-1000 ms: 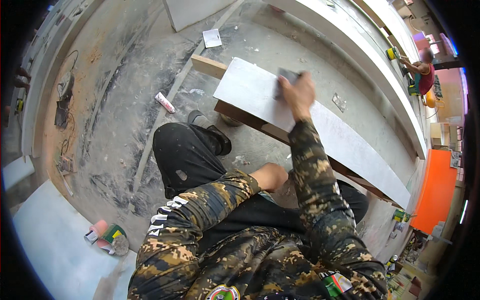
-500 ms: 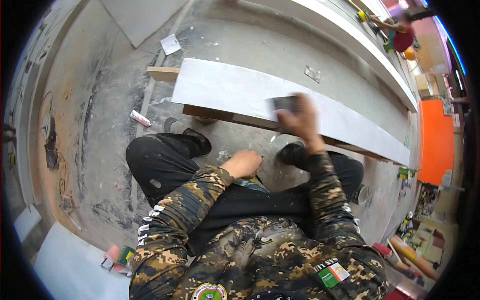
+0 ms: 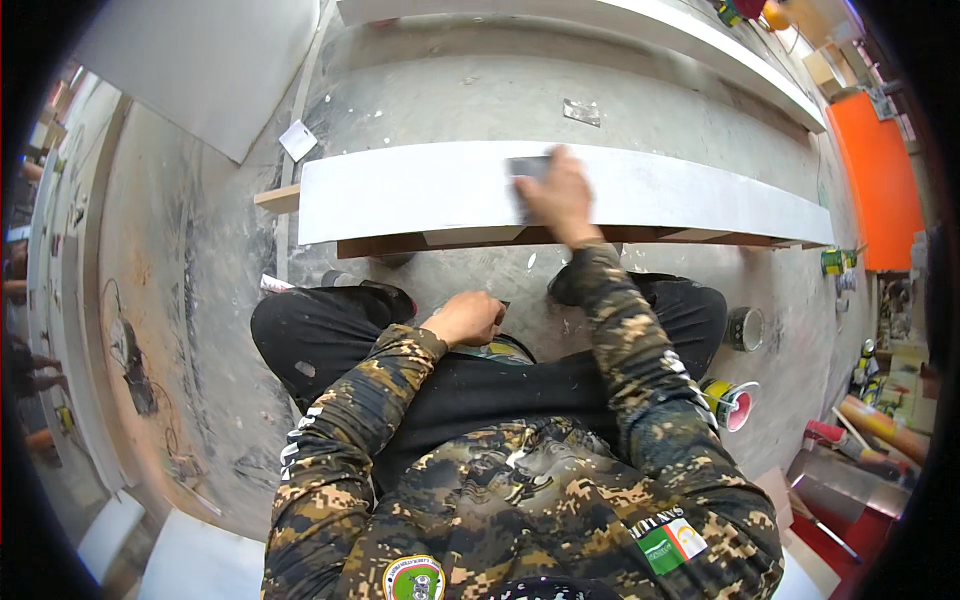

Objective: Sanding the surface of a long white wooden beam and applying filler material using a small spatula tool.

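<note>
**Sanding a white board**

A small grey sanding block (image 3: 528, 168) lies flat near the long white board's (image 3: 400, 190) far edge, pressed under the right hand (image 3: 560, 197). The left hand (image 3: 465, 318) rests loosely curled on a black-trousered knee (image 3: 330, 335), above the dusty concrete floor (image 3: 200, 300).

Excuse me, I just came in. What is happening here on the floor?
A person in a camouflage shirt sits on the dusty floor with a long white board lying across wooden supports in front of them. The right hand presses a small grey sanding block flat against the board's top face. The left hand rests near the lap and seems to hold a small object, which I cannot identify. Open paint cans stand to the right.
</note>
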`<action>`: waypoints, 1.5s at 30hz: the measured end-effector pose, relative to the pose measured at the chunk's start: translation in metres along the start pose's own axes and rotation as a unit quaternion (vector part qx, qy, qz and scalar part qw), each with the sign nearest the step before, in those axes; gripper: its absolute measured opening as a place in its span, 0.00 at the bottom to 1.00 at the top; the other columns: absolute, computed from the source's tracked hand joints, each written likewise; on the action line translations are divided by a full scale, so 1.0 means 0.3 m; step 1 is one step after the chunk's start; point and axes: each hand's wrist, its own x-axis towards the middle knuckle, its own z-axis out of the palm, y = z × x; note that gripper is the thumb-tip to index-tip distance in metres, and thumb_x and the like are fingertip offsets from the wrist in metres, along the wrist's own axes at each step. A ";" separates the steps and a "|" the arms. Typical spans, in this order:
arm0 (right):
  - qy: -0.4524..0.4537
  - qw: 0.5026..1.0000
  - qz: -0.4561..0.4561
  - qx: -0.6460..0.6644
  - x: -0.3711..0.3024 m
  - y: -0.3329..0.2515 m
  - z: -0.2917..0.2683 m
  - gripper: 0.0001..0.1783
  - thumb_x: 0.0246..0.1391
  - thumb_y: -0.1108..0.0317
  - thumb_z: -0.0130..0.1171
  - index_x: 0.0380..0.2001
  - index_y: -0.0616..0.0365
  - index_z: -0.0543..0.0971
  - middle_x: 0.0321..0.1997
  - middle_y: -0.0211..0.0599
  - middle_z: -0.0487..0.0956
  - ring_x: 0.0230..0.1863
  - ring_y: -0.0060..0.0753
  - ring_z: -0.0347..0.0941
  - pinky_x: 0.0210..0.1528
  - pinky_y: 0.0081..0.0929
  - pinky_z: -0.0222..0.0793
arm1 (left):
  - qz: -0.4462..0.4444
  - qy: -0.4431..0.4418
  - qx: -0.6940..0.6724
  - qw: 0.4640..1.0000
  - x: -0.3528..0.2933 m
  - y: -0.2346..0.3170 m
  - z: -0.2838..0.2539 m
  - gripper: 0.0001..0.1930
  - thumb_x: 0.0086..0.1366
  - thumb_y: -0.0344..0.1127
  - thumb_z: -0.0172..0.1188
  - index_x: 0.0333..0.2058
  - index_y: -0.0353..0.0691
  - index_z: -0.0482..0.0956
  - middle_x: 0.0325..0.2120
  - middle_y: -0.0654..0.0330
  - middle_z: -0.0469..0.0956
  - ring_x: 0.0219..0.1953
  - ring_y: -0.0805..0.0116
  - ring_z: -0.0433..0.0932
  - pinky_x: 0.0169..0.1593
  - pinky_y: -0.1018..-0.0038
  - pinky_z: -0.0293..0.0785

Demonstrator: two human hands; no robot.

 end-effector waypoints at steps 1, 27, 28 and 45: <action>-0.061 0.998 0.001 -0.001 -0.014 -0.126 0.020 0.32 0.46 0.53 0.69 0.48 0.61 0.70 0.43 0.52 0.77 0.45 0.52 0.77 0.45 0.44 0.75 | -0.009 -0.042 0.006 0.999 0.010 0.000 -0.003 0.11 0.58 0.38 0.60 0.38 0.43 0.82 0.35 0.47 0.82 0.41 0.47 0.80 0.46 0.57 0.75; 0.172 0.886 0.369 -0.223 0.044 1.106 -0.753 0.17 0.65 0.68 0.43 0.53 0.63 0.70 0.46 0.51 0.79 0.47 0.46 0.79 0.43 0.42 0.78 | -0.077 0.063 -0.036 0.994 -0.057 -0.067 0.015 0.11 0.57 0.37 0.64 0.35 0.36 0.84 0.30 0.45 0.82 0.36 0.45 0.81 0.42 0.59 0.76; 0.158 0.924 0.268 -0.223 0.074 1.022 -0.744 0.18 0.64 0.70 0.43 0.55 0.63 0.69 0.42 0.50 0.80 0.42 0.45 0.80 0.41 0.42 0.78 | -0.090 0.062 -0.029 0.994 -0.066 -0.085 0.014 0.11 0.57 0.38 0.64 0.35 0.36 0.84 0.30 0.45 0.82 0.36 0.45 0.81 0.42 0.59 0.76; -0.009 0.968 -0.131 -0.214 0.126 0.642 -0.258 0.20 0.59 0.64 0.51 0.51 0.64 0.74 0.47 0.54 0.77 0.44 0.53 0.76 0.44 0.52 0.73 | -0.132 0.060 -0.016 0.989 -0.052 -0.147 0.051 0.13 0.57 0.38 0.62 0.37 0.35 0.82 0.32 0.46 0.83 0.37 0.47 0.82 0.42 0.59 0.78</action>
